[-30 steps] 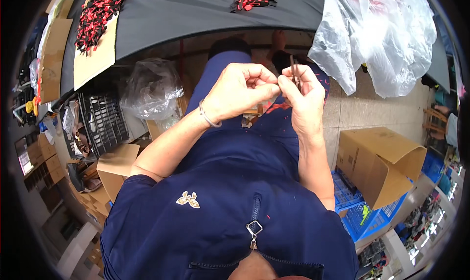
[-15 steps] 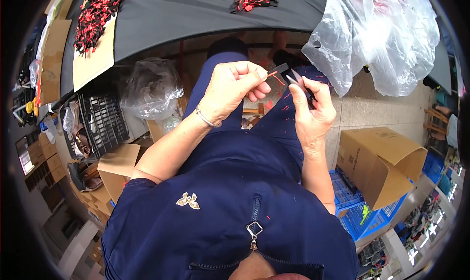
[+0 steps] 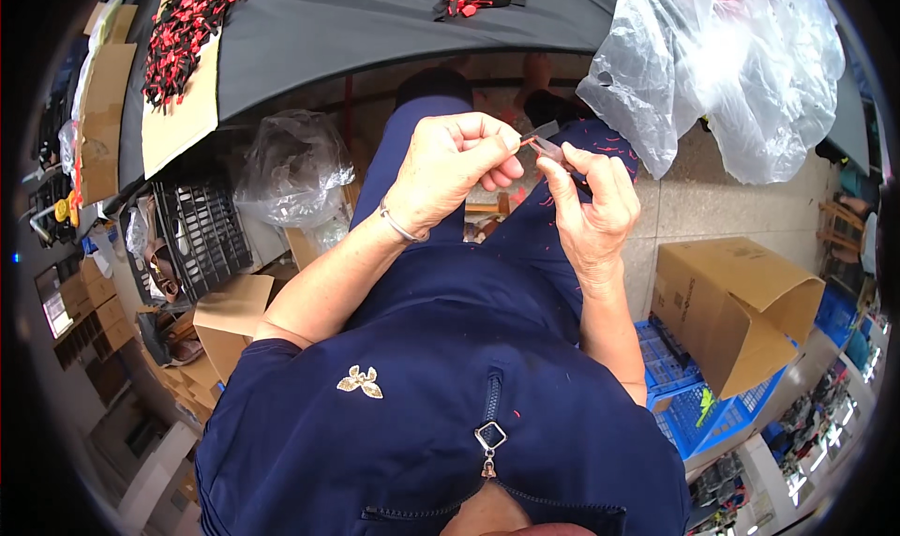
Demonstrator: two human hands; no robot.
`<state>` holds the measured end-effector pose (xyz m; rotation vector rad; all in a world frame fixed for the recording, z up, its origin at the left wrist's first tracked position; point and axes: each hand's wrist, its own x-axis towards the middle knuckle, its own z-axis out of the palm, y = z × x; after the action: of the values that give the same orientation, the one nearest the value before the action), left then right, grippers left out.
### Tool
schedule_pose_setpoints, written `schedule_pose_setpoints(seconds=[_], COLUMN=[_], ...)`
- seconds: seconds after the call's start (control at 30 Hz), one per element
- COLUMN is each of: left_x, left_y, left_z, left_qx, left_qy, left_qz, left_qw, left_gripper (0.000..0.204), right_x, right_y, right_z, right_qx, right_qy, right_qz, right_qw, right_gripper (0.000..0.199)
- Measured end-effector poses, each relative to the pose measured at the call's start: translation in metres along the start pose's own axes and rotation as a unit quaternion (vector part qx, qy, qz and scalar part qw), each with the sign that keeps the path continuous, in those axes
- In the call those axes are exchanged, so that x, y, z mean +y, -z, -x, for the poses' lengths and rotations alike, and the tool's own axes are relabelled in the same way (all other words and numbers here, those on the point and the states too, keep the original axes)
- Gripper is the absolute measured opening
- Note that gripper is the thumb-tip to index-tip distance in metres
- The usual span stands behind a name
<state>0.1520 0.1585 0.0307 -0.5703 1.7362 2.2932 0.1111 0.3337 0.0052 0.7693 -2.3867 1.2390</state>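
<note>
My left hand [image 3: 455, 166] and my right hand [image 3: 589, 208] are raised over my lap, close together, fingertips almost meeting. Between them is a small thin dark piece [image 3: 547, 147] with a reddish end. My right hand pinches its dark body between thumb and fingers. My left hand's thumb and forefinger pinch the reddish tip. A thin bracelet circles my left wrist. I wear dark blue clothes with a zip.
A grey table [image 3: 375, 20] lies ahead with heaps of small red and black pieces [image 3: 187, 30] on cardboard. A clear plastic bag [image 3: 741, 76] hangs at the right. An open cardboard box [image 3: 736, 301] and blue crates [image 3: 680, 386] stand right; black crates [image 3: 197, 236] and boxes left.
My hands were pressed together on the piece a second ago. They then drew slightly apart, and now the fingertips meet again at the piece's tip, a little lower.
</note>
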Motion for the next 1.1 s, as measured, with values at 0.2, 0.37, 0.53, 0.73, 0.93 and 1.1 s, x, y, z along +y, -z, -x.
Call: schedule_pose_setpoints(seconds=[0.2,0.37,0.53,0.73,0.93,1.1], left_x=[0.0,0.004,0.033,0.1,0.063,0.047], left_y=[0.0,0.005,0.057,0.2,0.087,0.079], left_z=[-0.004,-0.007,-0.012,-0.045,-0.083,-0.115], left_qx=[0.0,0.005,0.12,0.456,0.285,0.255], left_qy=[-0.004,-0.01,-0.115,-0.37,-0.361,-0.333], left_qz=[0.004,-0.005,-0.141,-0.137,-0.448,-0.52], left_qw=[1.0,1.0,0.976,0.798,0.767,0.744], left_gripper=[0.02,0.019,0.015,0.053,0.025,0.021], right_x=[0.001,0.005,0.008,0.008,0.01,0.005], right_y=[-0.002,-0.01,-0.012,-0.017,-0.028,-0.028], right_z=[-0.004,0.0,-0.007,-0.016,-0.019,-0.025], right_qx=[-0.013,-0.013,0.006,0.027,0.014,-0.014], right_qy=[-0.022,-0.225,-0.298,-0.305,-0.314,-0.326], right_qz=[-0.018,-0.221,-0.284,-0.304,-0.29,-0.298], right_qw=[1.0,0.949,0.911,0.902,0.904,0.897], right_gripper=[0.021,0.014,0.016,0.016,0.015,0.015])
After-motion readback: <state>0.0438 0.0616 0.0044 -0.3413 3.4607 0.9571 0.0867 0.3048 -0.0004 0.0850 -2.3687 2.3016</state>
